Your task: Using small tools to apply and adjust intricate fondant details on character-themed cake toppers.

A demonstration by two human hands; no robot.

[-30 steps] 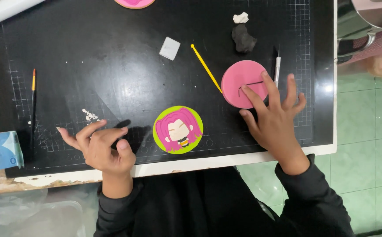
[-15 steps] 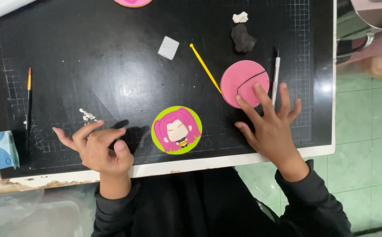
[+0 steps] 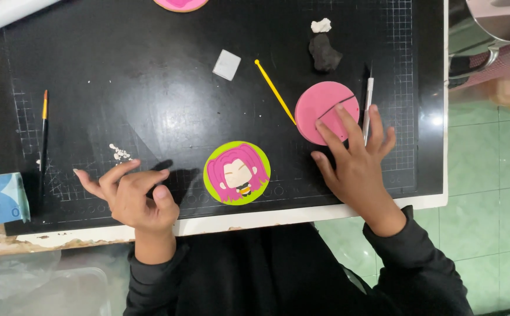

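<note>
While the right hand (image 3: 357, 169) lies spread, fingertips on it and gripping nothing, the pink disc (image 3: 327, 112) right of centre looks flat, round, scored by a dark line.

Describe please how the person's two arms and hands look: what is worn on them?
Both arms are covered by long black sleeves of a soft, plain fabric that end at the wrists. The left hand and the right hand are bare: no gloves, and no rings, watch or bracelets show. No markings show on the sleeves.
</note>
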